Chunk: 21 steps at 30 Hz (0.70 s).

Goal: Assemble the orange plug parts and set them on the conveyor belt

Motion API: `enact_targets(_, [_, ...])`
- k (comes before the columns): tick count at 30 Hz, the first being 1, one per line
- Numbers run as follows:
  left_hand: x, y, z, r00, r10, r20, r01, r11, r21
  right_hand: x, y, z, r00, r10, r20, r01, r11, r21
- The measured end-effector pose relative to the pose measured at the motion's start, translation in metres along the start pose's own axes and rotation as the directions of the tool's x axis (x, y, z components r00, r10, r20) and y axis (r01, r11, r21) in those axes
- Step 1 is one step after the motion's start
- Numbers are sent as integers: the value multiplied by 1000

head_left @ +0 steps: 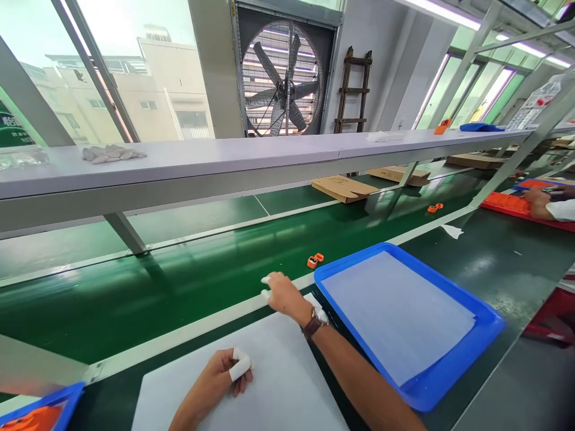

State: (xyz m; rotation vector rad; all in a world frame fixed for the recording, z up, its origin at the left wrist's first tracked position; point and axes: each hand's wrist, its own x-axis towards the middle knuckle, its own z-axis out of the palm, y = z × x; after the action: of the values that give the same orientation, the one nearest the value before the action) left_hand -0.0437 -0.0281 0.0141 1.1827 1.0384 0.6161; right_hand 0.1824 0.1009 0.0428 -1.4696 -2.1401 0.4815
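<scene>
My left hand (222,374) rests over a white sheet (274,383) on the bench, its fingers curled in. White coverings wrap its thumb and a fingertip, and nothing shows in its grasp. Farther forward, my right hand (285,296) reaches over the near rail of the green conveyor belt (197,269). Its white-covered thumb and fingertip are apart, with nothing visible between them. A brown-strapped watch (314,323) is on that wrist. Just beyond the right hand, a small orange case (315,260) with its lid raised sits on the belt.
A blue tray (449,383) lined with white sheet lies at the right. Another blue tray (72,401) holds orange pieces at lower left. Farther along are another orange case (435,208), cardboard (344,187) and a co-worker's hand (539,203) by a red tray (503,212). A shelf (251,158) spans above.
</scene>
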Motion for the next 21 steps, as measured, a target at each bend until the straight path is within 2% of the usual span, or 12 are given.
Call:
enact_targets(3, [0, -2, -1, 1000, 5, -17, -5, 1000, -29, 30, 44, -43, 990, 139, -16, -140, 969, -205])
enact_targets(5, [0, -2, -1, 999, 18, -27, -19, 999, -47, 39, 67, -65, 974, 226, -15, -221, 931, -292])
enact_targets(7, [0, -2, -1, 999, 34, -30, -36, 998, -61, 41, 80, -80, 960, 280, 9, -260, 903, -342])
enact_targets(10, [0, -3, 0, 997, 58, -43, -62, 994, -88, 40, 82, -89, 952, 296, 73, -253, 900, -355])
enact_targets(12, [1, -5, 0, 995, 69, -67, -76, 990, -115, 37, 71, -87, 960, 252, 120, -202, 923, -328])
enact_targets(15, [1, -5, 2, 990, 77, -117, -98, 978, -185, 27, 39, -72, 979, 104, 177, -59, 969, -241])
enact_targets(18, [-1, 2, 6, 980, 95, -173, -140, 953, -270, 0, -5, -41, 974, -101, 204, 124, 987, -103])
enact_targets(21, [-12, 14, 10, 962, 177, -208, -236, 921, -310, -39, -45, -9, 935, -281, 217, 280, 959, 36])
